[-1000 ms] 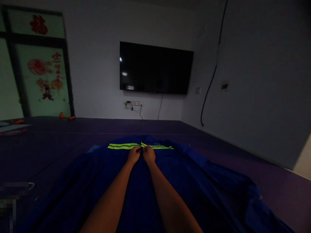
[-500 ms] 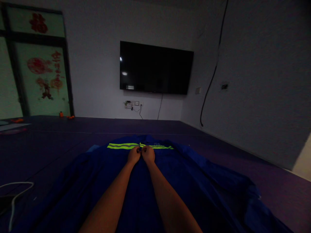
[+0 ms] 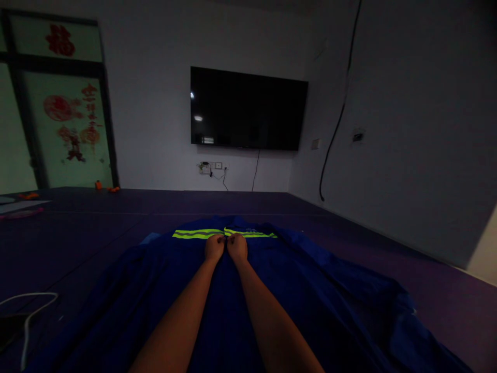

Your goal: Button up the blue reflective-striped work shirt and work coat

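Note:
A dark blue work jacket (image 3: pixel 306 295) lies spread out before me, its sleeves reaching to both sides. Across its chest runs a yellow-green reflective stripe (image 3: pixel 194 234), split at the front opening. Both hands meet at that opening, just below the stripe. My left hand (image 3: pixel 215 248) is closed, its fingertips pinching the front edge of the jacket. My right hand (image 3: pixel 237 247) is pinched closed right beside it on the other edge. The fingertips nearly touch, and any button or zip between them is too small and dark to make out.
The jacket rests on a purple floor (image 3: pixel 155 202). A white cable (image 3: pixel 39 295) and a dark flat object (image 3: pixel 11 329) lie at the lower left. Small orange items (image 3: pixel 113 189) sit by the glass door (image 3: pixel 66 124). A television (image 3: pixel 248 109) hangs on the far wall.
Both hands stay at the jacket's front opening, with only slight finger movement. The view has shifted very slightly; the jacket lies as before.

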Motion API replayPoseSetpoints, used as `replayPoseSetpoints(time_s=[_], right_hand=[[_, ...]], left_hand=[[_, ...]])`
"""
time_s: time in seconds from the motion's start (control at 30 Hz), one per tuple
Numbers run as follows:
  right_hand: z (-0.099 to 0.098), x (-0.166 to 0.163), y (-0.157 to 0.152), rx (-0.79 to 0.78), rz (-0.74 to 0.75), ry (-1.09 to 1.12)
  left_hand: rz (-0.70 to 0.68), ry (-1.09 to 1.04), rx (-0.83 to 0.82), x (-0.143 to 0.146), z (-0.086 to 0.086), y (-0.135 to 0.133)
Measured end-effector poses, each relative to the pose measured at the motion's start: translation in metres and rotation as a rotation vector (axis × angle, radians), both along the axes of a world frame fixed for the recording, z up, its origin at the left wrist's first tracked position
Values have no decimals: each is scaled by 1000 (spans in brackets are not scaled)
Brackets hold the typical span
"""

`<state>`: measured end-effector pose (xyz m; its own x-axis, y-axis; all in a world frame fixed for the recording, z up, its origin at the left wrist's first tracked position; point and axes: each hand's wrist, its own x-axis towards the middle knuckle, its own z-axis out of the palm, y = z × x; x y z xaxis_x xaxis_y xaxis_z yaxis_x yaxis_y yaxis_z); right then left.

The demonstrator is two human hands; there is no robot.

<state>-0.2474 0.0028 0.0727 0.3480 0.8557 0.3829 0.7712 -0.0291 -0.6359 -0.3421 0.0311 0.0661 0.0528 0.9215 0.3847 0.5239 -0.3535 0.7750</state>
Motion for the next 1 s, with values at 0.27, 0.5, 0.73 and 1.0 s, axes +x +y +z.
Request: replayPoseSetpoints(time_s=[0.27, 0.5, 0.73, 1.0], right_hand=[[-4, 1, 1, -29, -65, 13], [-4, 7, 6, 19, 12, 154], [-10, 9, 10, 42, 28, 161], [-8, 9, 10, 44, 15, 198]], left_hand=[[-39, 16, 47, 0, -3, 1], [-105, 41, 64, 2, -2, 0], [-142, 11, 30, 1, -3, 2], [-142, -61, 34, 2, -9, 10]])
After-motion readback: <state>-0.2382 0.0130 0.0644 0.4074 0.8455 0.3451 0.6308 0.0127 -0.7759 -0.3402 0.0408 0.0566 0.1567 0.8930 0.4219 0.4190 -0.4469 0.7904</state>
